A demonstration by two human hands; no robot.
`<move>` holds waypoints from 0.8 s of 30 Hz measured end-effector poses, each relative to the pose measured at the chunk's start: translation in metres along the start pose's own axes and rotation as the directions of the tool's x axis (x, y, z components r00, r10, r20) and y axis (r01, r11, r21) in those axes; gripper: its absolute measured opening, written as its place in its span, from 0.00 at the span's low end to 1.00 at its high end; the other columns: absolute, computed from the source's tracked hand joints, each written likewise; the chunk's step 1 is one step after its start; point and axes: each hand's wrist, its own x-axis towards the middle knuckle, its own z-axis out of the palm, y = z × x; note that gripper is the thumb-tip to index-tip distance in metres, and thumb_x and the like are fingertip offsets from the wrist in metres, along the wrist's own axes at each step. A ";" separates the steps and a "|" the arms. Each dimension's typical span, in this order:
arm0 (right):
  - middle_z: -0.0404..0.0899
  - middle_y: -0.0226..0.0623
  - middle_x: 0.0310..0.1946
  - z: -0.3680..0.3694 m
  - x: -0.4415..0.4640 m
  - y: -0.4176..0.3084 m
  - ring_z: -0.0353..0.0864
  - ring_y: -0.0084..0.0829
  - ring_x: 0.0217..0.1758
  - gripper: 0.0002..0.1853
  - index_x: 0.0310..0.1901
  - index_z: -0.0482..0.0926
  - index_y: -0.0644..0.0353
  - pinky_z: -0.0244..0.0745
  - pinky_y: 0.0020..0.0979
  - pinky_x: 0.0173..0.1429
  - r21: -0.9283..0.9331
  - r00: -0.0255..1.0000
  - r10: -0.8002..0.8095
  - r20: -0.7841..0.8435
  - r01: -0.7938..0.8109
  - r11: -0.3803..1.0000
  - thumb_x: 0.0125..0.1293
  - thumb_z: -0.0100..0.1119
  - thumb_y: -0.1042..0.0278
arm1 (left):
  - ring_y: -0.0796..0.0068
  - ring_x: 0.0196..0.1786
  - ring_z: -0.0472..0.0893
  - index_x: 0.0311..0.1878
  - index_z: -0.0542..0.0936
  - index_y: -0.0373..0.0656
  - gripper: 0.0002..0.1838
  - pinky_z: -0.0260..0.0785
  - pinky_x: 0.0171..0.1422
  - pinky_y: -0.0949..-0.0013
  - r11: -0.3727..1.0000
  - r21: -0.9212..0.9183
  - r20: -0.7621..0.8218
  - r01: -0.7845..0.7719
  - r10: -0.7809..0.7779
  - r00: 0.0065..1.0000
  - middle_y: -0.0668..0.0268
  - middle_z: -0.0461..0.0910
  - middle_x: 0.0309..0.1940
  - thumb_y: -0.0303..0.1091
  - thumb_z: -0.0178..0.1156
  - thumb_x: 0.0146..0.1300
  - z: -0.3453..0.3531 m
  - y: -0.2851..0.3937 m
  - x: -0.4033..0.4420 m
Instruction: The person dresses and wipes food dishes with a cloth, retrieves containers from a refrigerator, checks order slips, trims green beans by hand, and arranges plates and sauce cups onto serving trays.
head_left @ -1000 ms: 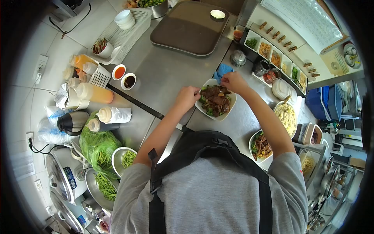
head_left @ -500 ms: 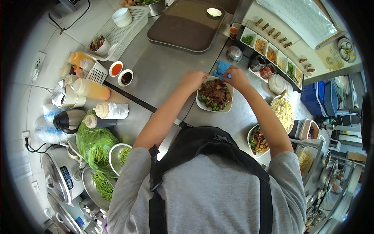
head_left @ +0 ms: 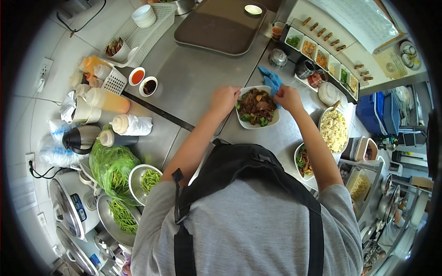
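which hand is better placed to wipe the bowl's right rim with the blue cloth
The right hand, I'd judge: its fingers are at the cloth, beside that rim; the left hand is across the bowl.

My steel table carries a tray, white basket and two sauce cups; nearer me sit a meat bowl, blue cloth just beyond its rim, and the rice.

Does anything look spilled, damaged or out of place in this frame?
I see no spill or damage. Mildly odd: a crumpled blue cloth bunched at the right hand, right beside the rim of the bowl of food, where a loose cloth looks out of place.
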 end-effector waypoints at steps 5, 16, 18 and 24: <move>0.80 0.42 0.23 -0.035 -0.013 0.001 0.81 0.42 0.29 0.11 0.33 0.82 0.58 0.77 0.38 0.37 0.102 0.993 0.072 0.088 -0.081 0.991 0.45 0.67 0.68 | 0.50 0.34 0.81 0.44 0.85 0.49 0.11 0.73 0.41 0.53 0.998 -0.060 -0.027 0.032 -0.034 0.999 0.53 0.82 0.30 0.37 0.57 0.61 0.007 -0.014 -0.012; 0.81 0.37 0.26 -0.013 -0.014 0.034 0.79 0.24 0.27 0.18 0.45 0.80 0.68 0.75 0.27 0.32 0.416 0.957 0.142 0.252 -0.240 0.877 0.56 0.68 0.64 | 0.62 0.28 0.82 0.40 0.85 0.46 0.16 0.74 0.38 0.60 0.959 0.031 0.310 0.281 -0.277 0.910 0.60 0.82 0.24 0.46 0.54 0.66 -0.060 -0.004 -0.004; 0.83 0.42 0.28 -0.010 0.001 0.015 0.82 0.28 0.28 0.19 0.46 0.82 0.66 0.76 0.30 0.34 0.403 0.975 0.116 0.189 -0.185 0.896 0.55 0.69 0.63 | 0.59 0.33 0.82 0.40 0.86 0.49 0.15 0.74 0.40 0.58 0.988 0.091 0.124 0.125 -0.136 0.983 0.60 0.83 0.29 0.47 0.55 0.66 -0.043 0.002 0.014; 0.85 0.44 0.36 0.014 0.032 -0.019 0.84 0.34 0.34 0.14 0.39 0.84 0.66 0.78 0.32 0.42 0.263 0.992 -0.110 0.068 0.088 0.961 0.53 0.69 0.67 | 0.57 0.40 0.82 0.40 0.86 0.54 0.12 0.74 0.43 0.55 0.977 0.211 0.118 -0.044 0.019 0.993 0.59 0.84 0.34 0.44 0.57 0.63 -0.008 -0.007 0.051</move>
